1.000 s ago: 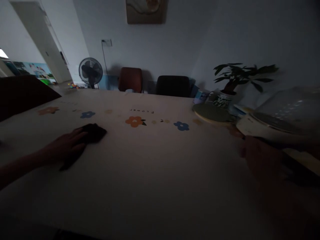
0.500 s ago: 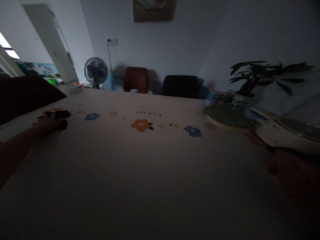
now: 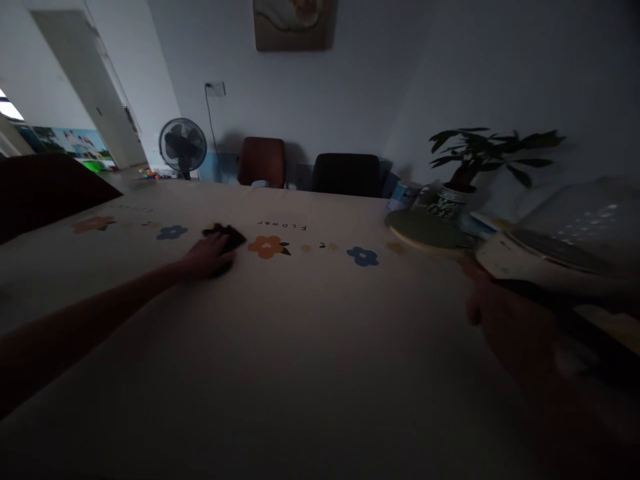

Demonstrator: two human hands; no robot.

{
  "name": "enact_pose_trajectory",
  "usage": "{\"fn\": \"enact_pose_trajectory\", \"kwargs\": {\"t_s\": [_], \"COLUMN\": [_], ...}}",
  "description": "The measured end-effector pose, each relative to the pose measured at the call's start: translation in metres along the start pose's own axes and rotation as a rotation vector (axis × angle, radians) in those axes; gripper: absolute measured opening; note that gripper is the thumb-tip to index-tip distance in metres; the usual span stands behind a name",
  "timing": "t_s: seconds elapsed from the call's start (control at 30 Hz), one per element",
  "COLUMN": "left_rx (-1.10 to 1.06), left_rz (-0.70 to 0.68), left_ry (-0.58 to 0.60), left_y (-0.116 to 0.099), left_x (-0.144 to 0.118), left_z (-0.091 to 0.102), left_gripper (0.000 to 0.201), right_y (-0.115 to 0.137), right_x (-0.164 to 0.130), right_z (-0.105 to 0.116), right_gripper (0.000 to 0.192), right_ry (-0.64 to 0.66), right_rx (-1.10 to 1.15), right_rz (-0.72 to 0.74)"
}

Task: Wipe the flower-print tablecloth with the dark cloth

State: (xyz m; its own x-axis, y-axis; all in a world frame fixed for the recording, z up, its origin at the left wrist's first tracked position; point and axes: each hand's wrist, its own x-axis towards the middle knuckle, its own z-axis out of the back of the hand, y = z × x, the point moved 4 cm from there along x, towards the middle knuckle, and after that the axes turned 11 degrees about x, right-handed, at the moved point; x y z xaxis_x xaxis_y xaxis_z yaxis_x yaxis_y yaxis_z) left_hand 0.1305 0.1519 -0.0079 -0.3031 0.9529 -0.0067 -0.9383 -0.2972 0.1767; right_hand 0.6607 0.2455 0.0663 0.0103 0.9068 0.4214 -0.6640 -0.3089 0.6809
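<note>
Since half a second ago, the bare left hand (image 3: 204, 259) and the dark, crumpled cloth (image 3: 233, 237) under its fingers have moved from near the left end of the pale, flower-printed bench (image 3: 320, 347) toward the middle of its far edge. Now the cloth lies on the bench between a blue printed flower (image 3: 172, 232) and an orange printed flower (image 3: 260, 247). Whether the left grip pinches or only presses, I cannot tell. Toward the right edge, the blurred right hand (image 3: 515, 323) is just beside a white, rounded container (image 3: 525, 263) with a clear cover; its grip is too dark to judge.
</note>
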Motion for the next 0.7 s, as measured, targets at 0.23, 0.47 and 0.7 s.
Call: {"fn": "enact_pose_trajectory", "kwargs": {"t_s": [0.23, 0.47, 0.7], "left_rx": [-0.113, -0.252, -0.211], "left_rz": [-0.395, -0.643, -0.903], "left_ry": [0.005, -0.084, -0.32], "left_y": [-0.218, -0.371, -0.418], "left_x": [-0.02, -0.054, -0.071], "left_z": [0.043, 0.076, 0.086], "left_gripper": [0.088, 0.09, 0.067], "right_y": [0.004, -0.001, -0.01], "right_x": [-0.004, 0.0, 0.005], "right_z": [0.005, 0.008, 0.011], "right_gripper": [0.057, 0.044, 0.044], "right_ry": [-0.021, -0.017, -0.022], "right_rx": [0.115, 0.108, 0.06], "right_rz": [0.032, -0.009, -0.091]}}
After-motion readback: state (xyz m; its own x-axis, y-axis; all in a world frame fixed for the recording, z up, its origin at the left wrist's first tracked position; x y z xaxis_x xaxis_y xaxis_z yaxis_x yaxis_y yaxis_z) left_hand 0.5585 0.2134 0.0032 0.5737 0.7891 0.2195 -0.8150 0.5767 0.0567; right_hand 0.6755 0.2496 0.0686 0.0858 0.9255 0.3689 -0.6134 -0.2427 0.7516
